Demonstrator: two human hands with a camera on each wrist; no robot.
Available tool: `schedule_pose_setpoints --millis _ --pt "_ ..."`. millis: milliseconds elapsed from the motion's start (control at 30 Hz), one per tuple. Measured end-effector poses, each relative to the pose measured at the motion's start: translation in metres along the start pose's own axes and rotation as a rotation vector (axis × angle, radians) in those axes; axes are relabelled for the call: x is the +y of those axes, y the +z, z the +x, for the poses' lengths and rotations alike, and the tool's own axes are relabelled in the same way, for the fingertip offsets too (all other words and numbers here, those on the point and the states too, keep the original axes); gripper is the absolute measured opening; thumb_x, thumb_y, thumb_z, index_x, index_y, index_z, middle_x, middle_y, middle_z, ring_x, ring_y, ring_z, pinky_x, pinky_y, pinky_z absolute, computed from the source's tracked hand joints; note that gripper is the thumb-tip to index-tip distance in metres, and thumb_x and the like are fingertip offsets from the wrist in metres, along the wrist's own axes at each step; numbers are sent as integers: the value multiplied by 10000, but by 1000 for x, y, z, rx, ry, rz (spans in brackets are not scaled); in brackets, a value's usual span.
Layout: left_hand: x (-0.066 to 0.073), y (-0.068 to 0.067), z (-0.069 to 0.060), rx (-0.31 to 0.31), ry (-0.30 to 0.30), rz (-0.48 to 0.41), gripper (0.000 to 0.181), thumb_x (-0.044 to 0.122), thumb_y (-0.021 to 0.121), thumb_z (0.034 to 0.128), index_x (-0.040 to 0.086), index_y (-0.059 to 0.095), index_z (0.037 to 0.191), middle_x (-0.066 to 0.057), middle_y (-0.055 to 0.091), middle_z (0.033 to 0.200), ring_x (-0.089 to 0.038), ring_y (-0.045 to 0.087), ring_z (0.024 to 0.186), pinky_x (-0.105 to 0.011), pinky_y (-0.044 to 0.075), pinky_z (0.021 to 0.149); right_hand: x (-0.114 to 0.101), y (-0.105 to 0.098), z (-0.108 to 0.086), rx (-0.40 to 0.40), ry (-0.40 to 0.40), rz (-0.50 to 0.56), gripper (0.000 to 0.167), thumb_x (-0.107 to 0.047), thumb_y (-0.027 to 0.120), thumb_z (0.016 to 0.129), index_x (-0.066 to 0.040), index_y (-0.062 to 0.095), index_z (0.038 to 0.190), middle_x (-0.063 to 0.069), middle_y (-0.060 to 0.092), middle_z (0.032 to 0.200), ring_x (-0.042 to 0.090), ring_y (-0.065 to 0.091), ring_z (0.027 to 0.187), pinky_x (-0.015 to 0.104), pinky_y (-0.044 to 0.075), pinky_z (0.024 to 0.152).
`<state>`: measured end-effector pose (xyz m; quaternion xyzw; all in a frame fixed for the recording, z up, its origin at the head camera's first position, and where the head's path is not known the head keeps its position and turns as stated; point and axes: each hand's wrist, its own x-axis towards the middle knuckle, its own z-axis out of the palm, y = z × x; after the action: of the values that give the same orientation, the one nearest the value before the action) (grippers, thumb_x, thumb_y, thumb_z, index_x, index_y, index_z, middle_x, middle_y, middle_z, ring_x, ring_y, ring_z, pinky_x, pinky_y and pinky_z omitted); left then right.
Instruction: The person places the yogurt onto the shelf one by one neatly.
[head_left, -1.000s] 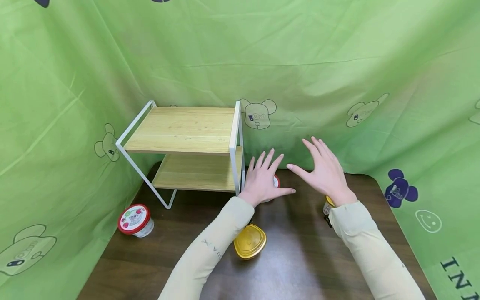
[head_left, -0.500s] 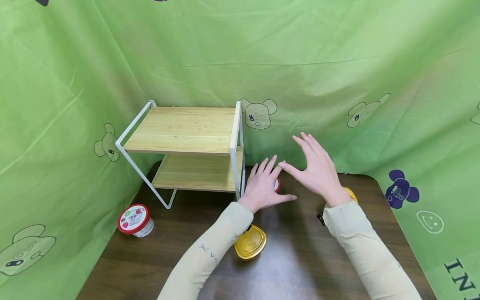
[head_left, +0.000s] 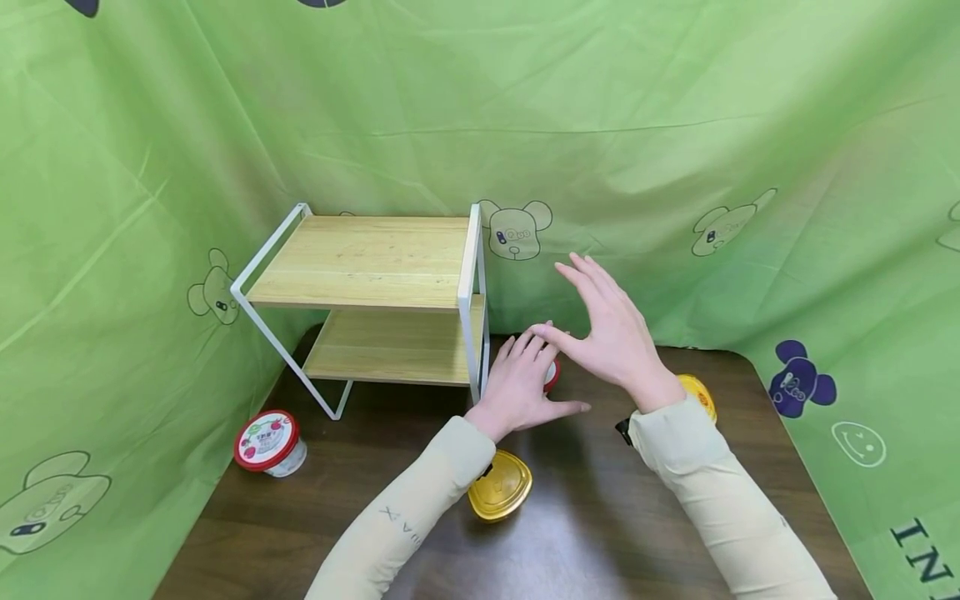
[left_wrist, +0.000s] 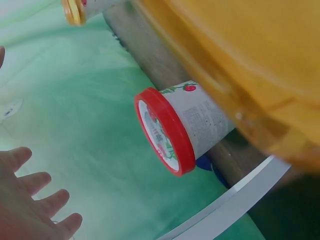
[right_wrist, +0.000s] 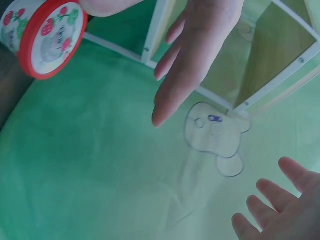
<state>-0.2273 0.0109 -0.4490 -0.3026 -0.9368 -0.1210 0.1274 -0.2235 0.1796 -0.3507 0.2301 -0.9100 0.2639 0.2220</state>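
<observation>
My left hand (head_left: 517,379) hovers over the table just right of the shelf, its fingers spread and thumb out, holding nothing. To its right and higher, my right hand (head_left: 613,337) is also raised and bare, fingers extended; its thumb overlaps the left fingertips in the head view, and I cannot tell whether they touch. Behind the left fingers stands a red-lidded tub (head_left: 551,377), mostly hidden there but plain in the left wrist view, a white tub with strawberry print (left_wrist: 200,120). A yellow-lidded container (head_left: 501,487) sits below the left wrist, partly covered by the sleeve.
A two-tier wooden shelf (head_left: 367,260) with a white frame stands at the left back. Another red-lidded tub (head_left: 268,442) is at the table's left. A second yellow-lidded container (head_left: 699,396) lies beyond the right wrist. Green printed cloth (head_left: 637,125) encloses the dark table (head_left: 592,533).
My right hand has moved left and slightly up, its thumb now overlapping the left fingers. My left hand has shifted slightly left and down. The second yellow lid has come out from behind my right wrist.
</observation>
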Motion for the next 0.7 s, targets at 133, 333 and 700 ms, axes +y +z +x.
schedule_pose_setpoints --millis 133,333,700 --pt "0 -2 -5 36 32 16 1080 901 518 757 229 340 1584 -21 286 1638 -190 268 1475 -489 316 1148 -9 -1 4 16 -59 20 866 -576 741 860 -216 406 1572 -58 249 1656 197 173 1523 558 243 1171" --pt "2 -5 -13 50 71 -31 1011 836 587 778 229 360 1555 31 388 1548 -186 327 1433 -442 333 1141 -22 -2 15 25 -155 53 853 -518 780 855 -181 433 1557 -37 289 1644 228 216 1514 510 241 1184" --pt "-5 -7 -27 71 99 -106 1017 756 687 773 217 344 1565 36 369 1569 -150 320 1442 -417 391 1100 -46 7 35 63 -340 114 808 -483 791 850 -145 488 1519 -5 337 1622 198 233 1507 468 287 1171"
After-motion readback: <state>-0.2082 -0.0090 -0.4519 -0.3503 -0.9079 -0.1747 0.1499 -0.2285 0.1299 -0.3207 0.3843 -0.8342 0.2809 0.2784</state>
